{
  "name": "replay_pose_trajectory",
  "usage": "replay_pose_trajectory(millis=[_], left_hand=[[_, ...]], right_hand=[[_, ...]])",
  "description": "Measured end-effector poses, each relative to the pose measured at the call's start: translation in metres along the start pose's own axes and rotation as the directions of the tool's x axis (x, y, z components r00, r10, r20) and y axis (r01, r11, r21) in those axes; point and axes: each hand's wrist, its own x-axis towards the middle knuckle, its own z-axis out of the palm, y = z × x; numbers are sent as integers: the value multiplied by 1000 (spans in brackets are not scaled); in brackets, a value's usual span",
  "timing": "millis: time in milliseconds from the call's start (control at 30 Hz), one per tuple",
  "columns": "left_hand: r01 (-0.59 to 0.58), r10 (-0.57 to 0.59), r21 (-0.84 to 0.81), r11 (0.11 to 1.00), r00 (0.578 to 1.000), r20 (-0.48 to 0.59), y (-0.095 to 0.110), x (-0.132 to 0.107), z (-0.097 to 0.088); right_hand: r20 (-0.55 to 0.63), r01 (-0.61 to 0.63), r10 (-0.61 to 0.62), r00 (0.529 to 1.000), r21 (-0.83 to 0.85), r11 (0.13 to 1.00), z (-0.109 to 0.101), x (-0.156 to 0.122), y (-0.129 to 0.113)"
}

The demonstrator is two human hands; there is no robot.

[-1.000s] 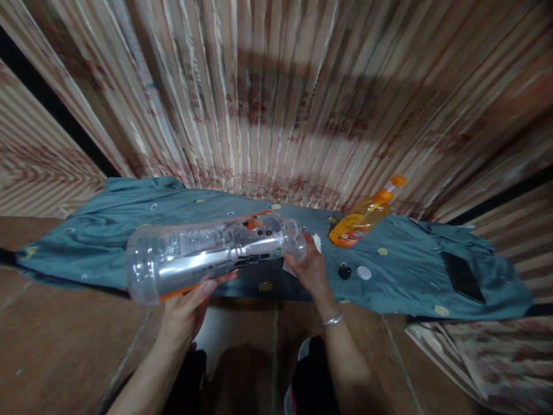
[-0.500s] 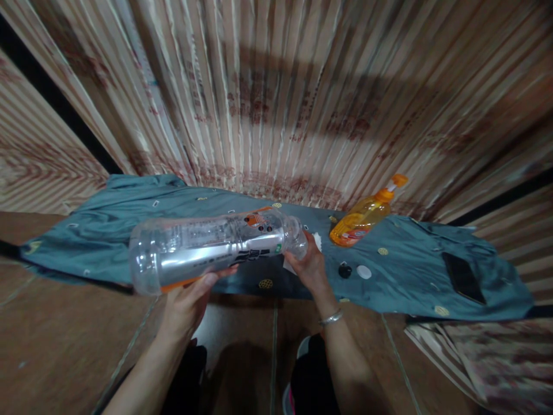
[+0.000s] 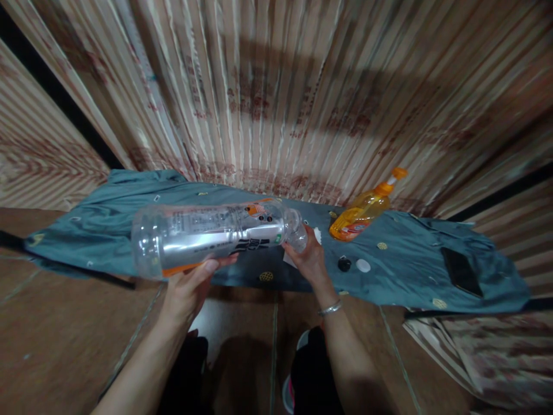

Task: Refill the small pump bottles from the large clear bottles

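Observation:
A large clear plastic bottle with a silver and orange label lies on its side in the air above a teal cloth. My left hand grips the bottle from below near its base end. My right hand is closed at the bottle's neck, with a piece of white tissue showing beside its fingers. A metal bracelet circles my right wrist.
On the cloth stand an orange pump bottle, tilted, a small black cap, a white round lid and a dark phone. A striped curtain hangs behind. Brown floor tiles lie in front.
The bottle and both hands have risen slightly in the view and shifted a little; the grips are unchanged.

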Motion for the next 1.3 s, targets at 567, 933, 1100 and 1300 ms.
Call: replay_pose_trajectory(millis=[567, 933, 1100, 1300], left_hand=[[-15, 16, -21, 1000, 1000, 19, -1, 1, 1], [-25, 26, -13, 1000, 999, 20, 0, 3, 2], [-37, 38, -21, 999, 999, 21, 1, 3, 3], [-52, 52, -35, 998, 998, 23, 1, 5, 3]], right_hand=[[-21, 19, -19, 1000, 5, 1000, 3, 2, 4], [-18, 25, -25, 1000, 1, 1000, 1, 2, 2], [-18, 28, -28, 999, 6, 1000, 2, 2, 2], [-30, 43, -43, 999, 3, 999, 3, 2, 5]])
